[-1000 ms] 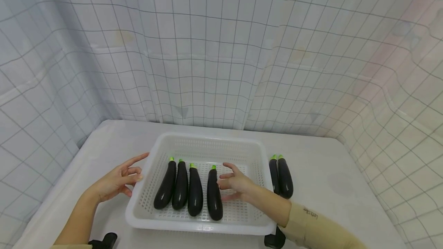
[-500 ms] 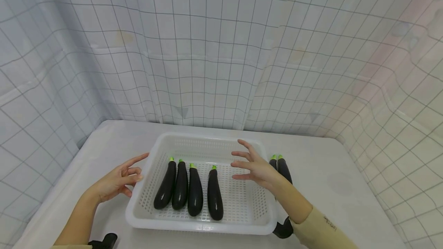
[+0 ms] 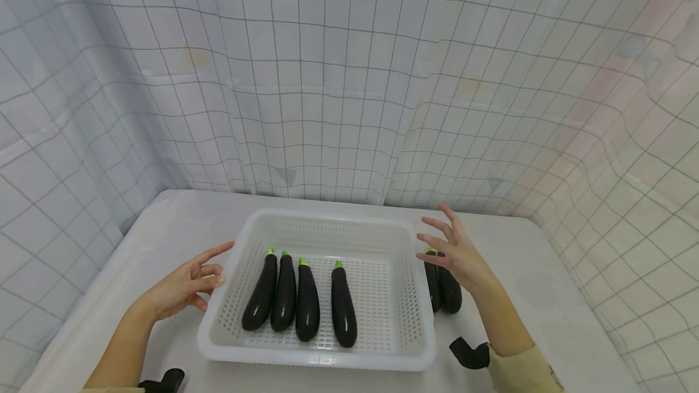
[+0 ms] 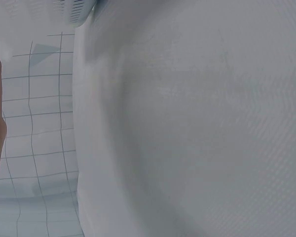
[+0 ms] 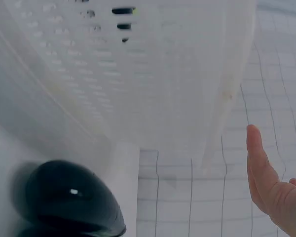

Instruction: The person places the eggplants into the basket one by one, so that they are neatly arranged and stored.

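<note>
Several dark eggplants with green stem ends lie in a white perforated basket [image 3: 317, 358]; the rightmost eggplant [image 3: 343, 307] sits a little apart from the others. Two more eggplants [image 3: 450, 293] lie side by side on the table, just right of the basket. Above their stem ends hovers my right hand [image 3: 455, 253], fingers spread and holding nothing. In the right wrist view an eggplant [image 5: 71, 197] shows below that hand, beside the basket wall. My left hand [image 3: 185, 284] touches the basket's left rim with its thumb and fingers, not wrapped round it.
The white table [image 3: 524, 296] extends to both sides of the basket. A white gridded curtain [image 3: 327, 108] encloses the back and sides. Black straps with cameras [image 3: 471, 353] sit at the wrists.
My right hand has moved from beside the rightmost eggplant in the basket, up and right over the rim to the outside pair. That eggplant has shifted slightly right. The left hand stays put.
</note>
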`<state>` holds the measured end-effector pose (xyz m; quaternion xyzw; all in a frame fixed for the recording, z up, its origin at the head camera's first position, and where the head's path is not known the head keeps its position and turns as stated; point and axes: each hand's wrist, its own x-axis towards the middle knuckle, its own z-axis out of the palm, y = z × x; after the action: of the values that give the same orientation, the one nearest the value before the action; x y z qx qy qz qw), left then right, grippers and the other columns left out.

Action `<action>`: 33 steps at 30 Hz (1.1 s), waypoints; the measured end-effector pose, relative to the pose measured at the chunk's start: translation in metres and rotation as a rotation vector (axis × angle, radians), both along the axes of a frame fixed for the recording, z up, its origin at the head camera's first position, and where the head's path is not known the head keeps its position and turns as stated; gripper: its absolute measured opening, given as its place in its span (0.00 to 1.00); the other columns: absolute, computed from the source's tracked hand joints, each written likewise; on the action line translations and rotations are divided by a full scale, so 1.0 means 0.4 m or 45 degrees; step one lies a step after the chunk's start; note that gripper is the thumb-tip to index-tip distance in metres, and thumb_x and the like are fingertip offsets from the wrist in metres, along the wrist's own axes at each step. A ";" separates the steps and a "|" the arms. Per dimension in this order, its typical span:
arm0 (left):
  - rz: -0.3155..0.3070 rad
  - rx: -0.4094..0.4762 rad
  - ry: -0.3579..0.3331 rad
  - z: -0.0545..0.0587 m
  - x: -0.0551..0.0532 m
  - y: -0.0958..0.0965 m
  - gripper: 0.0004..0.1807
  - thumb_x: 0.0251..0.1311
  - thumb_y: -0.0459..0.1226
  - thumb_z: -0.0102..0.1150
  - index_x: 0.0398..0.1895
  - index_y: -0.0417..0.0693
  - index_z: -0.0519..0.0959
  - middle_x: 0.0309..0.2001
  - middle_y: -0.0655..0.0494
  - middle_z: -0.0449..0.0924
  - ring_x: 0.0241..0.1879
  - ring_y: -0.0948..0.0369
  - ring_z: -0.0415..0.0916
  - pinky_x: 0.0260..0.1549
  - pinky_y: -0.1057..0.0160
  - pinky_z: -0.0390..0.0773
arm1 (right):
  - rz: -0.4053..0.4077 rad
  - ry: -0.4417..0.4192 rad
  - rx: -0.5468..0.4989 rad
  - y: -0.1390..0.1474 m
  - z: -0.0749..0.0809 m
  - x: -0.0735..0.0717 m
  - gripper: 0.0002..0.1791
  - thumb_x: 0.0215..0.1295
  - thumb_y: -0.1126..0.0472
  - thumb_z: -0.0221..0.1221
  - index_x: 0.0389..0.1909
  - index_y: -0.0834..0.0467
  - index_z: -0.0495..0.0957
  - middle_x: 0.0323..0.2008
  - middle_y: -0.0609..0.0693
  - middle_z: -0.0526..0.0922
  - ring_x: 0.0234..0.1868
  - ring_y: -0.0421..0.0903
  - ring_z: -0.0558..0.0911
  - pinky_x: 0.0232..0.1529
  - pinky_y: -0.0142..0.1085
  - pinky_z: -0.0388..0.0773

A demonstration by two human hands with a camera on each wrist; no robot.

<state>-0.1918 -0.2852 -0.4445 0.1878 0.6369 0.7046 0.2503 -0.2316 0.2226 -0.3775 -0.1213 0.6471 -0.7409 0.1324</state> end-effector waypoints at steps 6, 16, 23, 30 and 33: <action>0.006 -0.013 0.004 -0.002 -0.002 0.000 0.35 0.66 0.27 0.42 0.72 0.57 0.43 0.37 0.61 0.75 0.37 0.61 0.80 0.27 0.57 0.82 | -0.140 0.044 0.079 0.083 -0.026 -0.004 0.45 0.66 0.67 0.51 0.70 0.45 0.31 0.68 0.60 0.44 0.54 0.44 0.72 0.50 0.47 0.76; -0.017 0.007 0.007 0.005 0.002 0.002 0.36 0.66 0.27 0.41 0.72 0.56 0.41 0.36 0.62 0.74 0.36 0.62 0.80 0.26 0.60 0.82 | -0.309 -0.019 0.150 0.165 -0.113 -0.002 0.45 0.66 0.66 0.51 0.70 0.45 0.30 0.66 0.61 0.43 0.48 0.38 0.73 0.52 0.49 0.74; -0.016 0.001 0.008 0.002 0.001 -0.001 0.35 0.66 0.27 0.41 0.72 0.57 0.42 0.36 0.62 0.74 0.37 0.61 0.80 0.27 0.59 0.82 | -0.366 -0.093 0.223 0.200 -0.170 -0.008 0.47 0.65 0.64 0.54 0.70 0.48 0.28 0.67 0.62 0.44 0.48 0.39 0.73 0.52 0.50 0.73; -0.021 0.024 0.004 0.003 0.000 0.000 0.35 0.66 0.26 0.41 0.72 0.58 0.42 0.37 0.62 0.74 0.38 0.61 0.79 0.27 0.59 0.82 | -0.363 -0.155 0.297 0.212 -0.198 -0.011 0.47 0.65 0.64 0.53 0.70 0.48 0.29 0.66 0.63 0.46 0.55 0.53 0.70 0.52 0.50 0.74; -0.028 0.034 0.011 0.004 0.001 0.000 0.36 0.66 0.26 0.41 0.72 0.58 0.42 0.37 0.62 0.74 0.38 0.61 0.80 0.26 0.60 0.82 | -0.345 -0.178 0.341 0.211 -0.206 -0.013 0.46 0.65 0.65 0.53 0.71 0.48 0.30 0.66 0.64 0.47 0.56 0.56 0.68 0.52 0.53 0.73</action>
<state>-0.1916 -0.2851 -0.4430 0.2010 0.6264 0.7095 0.2526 -0.2368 0.3072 -0.4599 0.0373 0.7395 -0.6659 0.0911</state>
